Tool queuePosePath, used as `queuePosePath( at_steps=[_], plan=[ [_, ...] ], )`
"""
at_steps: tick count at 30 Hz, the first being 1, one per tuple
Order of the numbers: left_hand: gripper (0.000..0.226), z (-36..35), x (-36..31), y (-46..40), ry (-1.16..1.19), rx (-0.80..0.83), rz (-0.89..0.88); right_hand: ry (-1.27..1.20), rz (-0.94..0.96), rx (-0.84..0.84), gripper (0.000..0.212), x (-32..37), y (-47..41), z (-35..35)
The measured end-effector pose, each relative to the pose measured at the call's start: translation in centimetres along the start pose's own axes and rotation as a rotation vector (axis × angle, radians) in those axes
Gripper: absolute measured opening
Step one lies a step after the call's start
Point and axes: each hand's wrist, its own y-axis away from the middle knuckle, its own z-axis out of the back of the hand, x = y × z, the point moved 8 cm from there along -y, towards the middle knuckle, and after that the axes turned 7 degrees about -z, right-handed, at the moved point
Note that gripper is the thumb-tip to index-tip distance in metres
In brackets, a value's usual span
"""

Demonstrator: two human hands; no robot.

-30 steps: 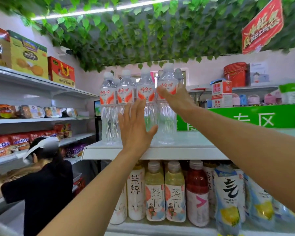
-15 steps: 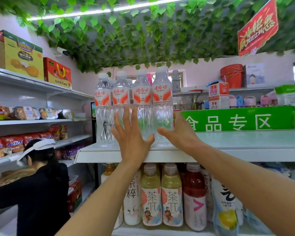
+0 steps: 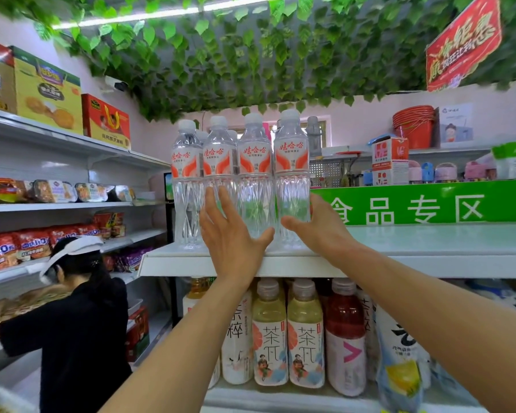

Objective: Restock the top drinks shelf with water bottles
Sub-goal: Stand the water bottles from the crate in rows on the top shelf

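Nearest the camera, both forearms reach up to the top shelf [image 3: 399, 265], whose front lip sits just under the wrists. The left hand [image 3: 231, 236] lies flat, fingers straight and spread, its grip wide and holding nothing, pressed against the lower part of the water bottles [image 3: 239, 186]. The right hand [image 3: 319, 231] cups the right-most bottle low on its side, fingers bent round it as far as one can see. The bottles stand upright in a tight row at the shelf's left end, close to the front lip (tall, narrow, so probably tippy). A push high on the bodies, or an uneven shove, could topple one forward over the lip onto the tea bottles [image 3: 286, 338] below, or off the open left corner above the person in black [image 3: 69, 323]. To the right the shelf runs bare toward the green sign [image 3: 423, 204], so there is room to slide that way and back.
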Motion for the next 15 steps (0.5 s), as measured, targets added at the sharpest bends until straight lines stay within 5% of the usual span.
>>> queuePosePath(
  at_steps=[15],
  plan=[
    [0.119, 0.1, 0.0, -0.1, 0.008, 0.007, 0.002, 0.059, -0.054, 0.034, 0.064, -0.5, -1.1, -1.3]
  ],
)
